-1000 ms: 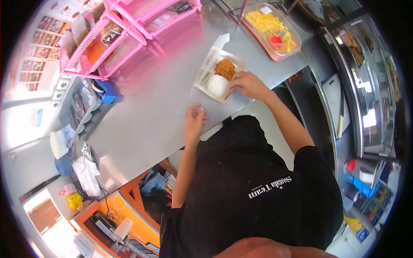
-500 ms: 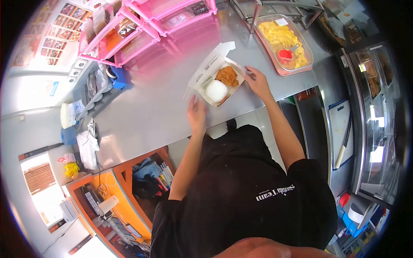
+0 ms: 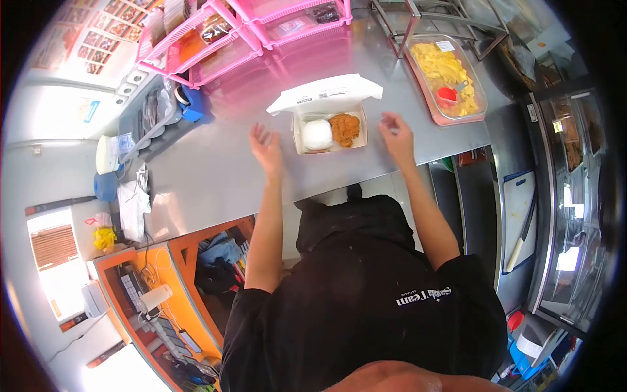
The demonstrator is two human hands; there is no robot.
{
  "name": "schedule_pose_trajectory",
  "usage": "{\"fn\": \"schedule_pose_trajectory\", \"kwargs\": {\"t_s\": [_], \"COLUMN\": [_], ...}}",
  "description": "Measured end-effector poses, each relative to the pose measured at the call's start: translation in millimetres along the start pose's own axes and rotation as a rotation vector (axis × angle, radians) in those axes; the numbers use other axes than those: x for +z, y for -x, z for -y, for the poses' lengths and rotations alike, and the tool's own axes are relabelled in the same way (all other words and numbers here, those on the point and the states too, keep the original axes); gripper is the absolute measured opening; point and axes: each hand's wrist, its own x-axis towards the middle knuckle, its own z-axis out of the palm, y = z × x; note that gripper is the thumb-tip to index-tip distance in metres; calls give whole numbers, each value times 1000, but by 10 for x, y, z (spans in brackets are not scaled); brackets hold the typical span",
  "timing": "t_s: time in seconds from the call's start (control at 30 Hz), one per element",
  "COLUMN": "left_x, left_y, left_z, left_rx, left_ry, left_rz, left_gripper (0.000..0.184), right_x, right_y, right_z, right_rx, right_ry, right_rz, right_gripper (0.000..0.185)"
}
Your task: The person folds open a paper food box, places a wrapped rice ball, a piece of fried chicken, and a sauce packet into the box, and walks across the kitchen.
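Note:
A white cardboard meal box (image 3: 363, 138) stands on the steel counter with its lid (image 3: 326, 93) raised at the back. Inside it, a round mound of white rice (image 3: 318, 134) sits on the left and a piece of fried chicken (image 3: 344, 129) on the right. My left hand (image 3: 266, 151) hovers left of the box, fingers apart and holding nothing. On the other side, my right hand (image 3: 398, 140) is held just off the box's right edge, its fingers bent but apart, with nothing visible in them.
A clear tub of yellow food pieces (image 3: 450, 78) with a red scoop (image 3: 447, 97) stands at the back right, beside a metal rack (image 3: 410, 26). Pink baskets (image 3: 215, 46) line the back left. A knife (image 3: 522, 235) lies on a white board at the right.
The box has turned from a slant to lie square to me, its lid now at the back. Both hands have moved apart from it, the left one further left.

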Motion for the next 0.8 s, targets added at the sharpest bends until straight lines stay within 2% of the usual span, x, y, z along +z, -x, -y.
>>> {"fn": "schedule_pose_trajectory", "kwargs": {"t_s": [0.03,0.07,0.13,0.23,0.27,0.37,0.43,0.47,0.53,0.57,0.63,0.67,0.73,0.8], "left_x": [-30,-44,-5,41,70,115,109,98,67,64,64,69,94,144], "left_y": [-97,-197,-415,-664,-754,-893,-859,-828,-751,-712,-617,-543,-399,-300], "left_z": [-90,-183,-445,-654,-617,-492,-507,-506,-409,-357,-195,-101,78,174], "left_rx": [142,186,277,292,249,119,33,6,-48,-18,39,-93,-353,-453], "left_ry": [-77,-126,-218,-260,-175,24,84,-24,-242,-139,65,117,221,158], "left_rz": [20,58,133,328,382,513,553,530,483,432,329,263,124,217], "left_gripper": [55,55,54,45,42,35,33,33,34,33,33,32,31,33], "right_x": [-51,-93,-163,-158,-147,-101,-76,-61,-25,-15,35,54,39,64], "right_y": [-121,-231,-459,-727,-795,-906,-901,-894,-869,-847,-776,-734,-642,-529], "right_z": [103,211,421,580,620,597,562,541,483,445,434,435,232,77], "right_rx": [-51,-101,-207,-385,-448,-441,-289,-214,-203,-196,-250,-276,53,299], "right_ry": [40,80,128,186,203,185,107,66,65,65,5,-25,-105,-173], "right_rz": [-59,-119,-96,-30,-3,106,160,186,166,156,-1,-79,-25,66], "right_gripper": [35,38,42,40,38,30,26,24,25,26,26,27,27,29]}}
